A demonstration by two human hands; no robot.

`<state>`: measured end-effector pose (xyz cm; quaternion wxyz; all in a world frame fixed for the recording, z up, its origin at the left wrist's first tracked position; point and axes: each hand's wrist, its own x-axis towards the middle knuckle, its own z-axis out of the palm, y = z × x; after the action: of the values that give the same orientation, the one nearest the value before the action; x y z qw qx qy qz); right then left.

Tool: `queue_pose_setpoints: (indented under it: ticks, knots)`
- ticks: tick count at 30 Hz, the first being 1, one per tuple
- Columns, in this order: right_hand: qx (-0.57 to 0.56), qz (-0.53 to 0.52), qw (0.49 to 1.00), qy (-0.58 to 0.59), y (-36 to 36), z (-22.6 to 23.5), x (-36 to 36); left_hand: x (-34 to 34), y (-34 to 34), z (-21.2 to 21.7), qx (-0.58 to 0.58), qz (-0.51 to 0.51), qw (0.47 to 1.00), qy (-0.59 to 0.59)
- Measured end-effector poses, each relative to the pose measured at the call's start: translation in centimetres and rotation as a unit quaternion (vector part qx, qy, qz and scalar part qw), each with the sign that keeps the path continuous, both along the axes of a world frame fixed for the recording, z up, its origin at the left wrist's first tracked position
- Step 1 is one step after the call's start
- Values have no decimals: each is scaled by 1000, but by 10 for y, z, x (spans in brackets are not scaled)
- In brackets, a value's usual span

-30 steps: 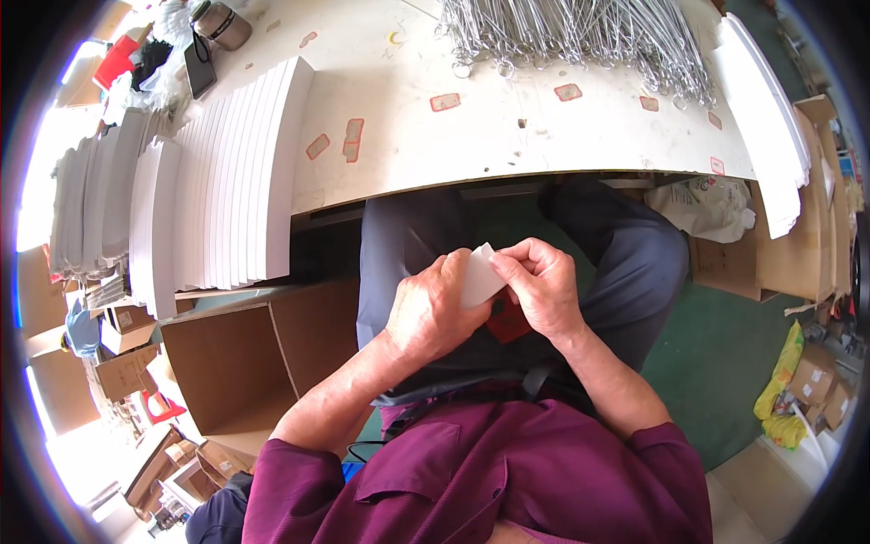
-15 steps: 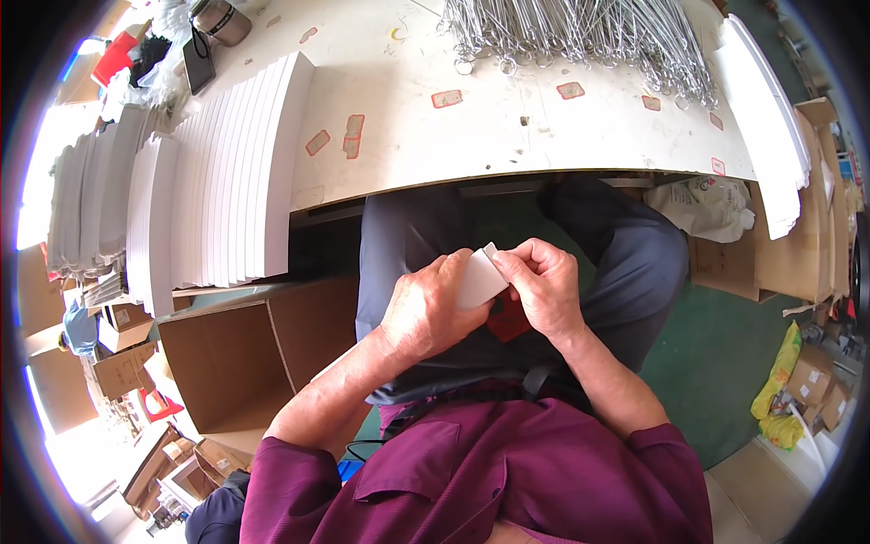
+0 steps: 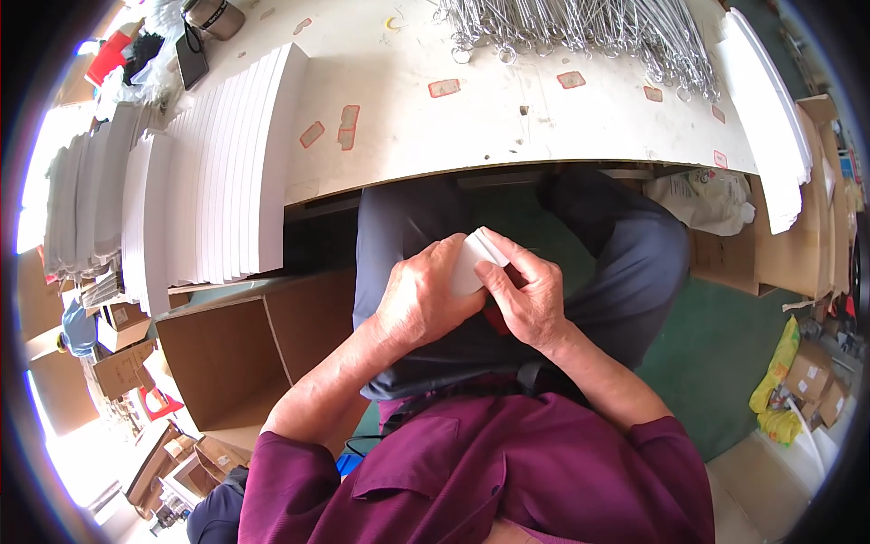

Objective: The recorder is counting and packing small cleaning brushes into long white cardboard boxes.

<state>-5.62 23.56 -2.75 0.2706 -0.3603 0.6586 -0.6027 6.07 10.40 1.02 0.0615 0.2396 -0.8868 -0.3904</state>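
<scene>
Beside the table, my left hand is clasping, seemingly steadying, the white piece my right hand is pinching.

Red-edged labels on wht tbl, lettering on flask, txt illegible

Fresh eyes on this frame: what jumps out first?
Probably the pile of shiny metal wires with ringed ends, at the top of the view on the white table. Then the row of long white pieces, packed side by side at the table's left. At centre, the left hand and right hand hold a small white piece.
</scene>
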Motion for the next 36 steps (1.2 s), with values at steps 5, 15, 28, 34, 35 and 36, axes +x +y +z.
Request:
queue_pose_setpoints:
  ticks: [5, 15, 28, 34, 35, 36]
  knots:
    - [-3, 6, 1000, 13, 0, 3, 7, 1, -1, -2, 0, -2, 1000, 6]
    - [-4, -17, 998, -66, -5, -1, 8, -4, 2, -2, -33, 13, 999, 7]
    - [-11, -109, 971, 212, -48, 44, -121, -47, -102, 56, -239, 106, 964, -43]
    - [-16, -118, 942, 315, -64, 22, -160, -90, -197, 54, -302, 168, 924, -163]
    - [-17, -118, 941, 317, -65, 18, -162, -96, -200, 55, -327, 166, 916, -161]
    - [-21, -132, 935, 329, -66, 15, -159, -102, -203, 55, -351, 163, 908, -161]
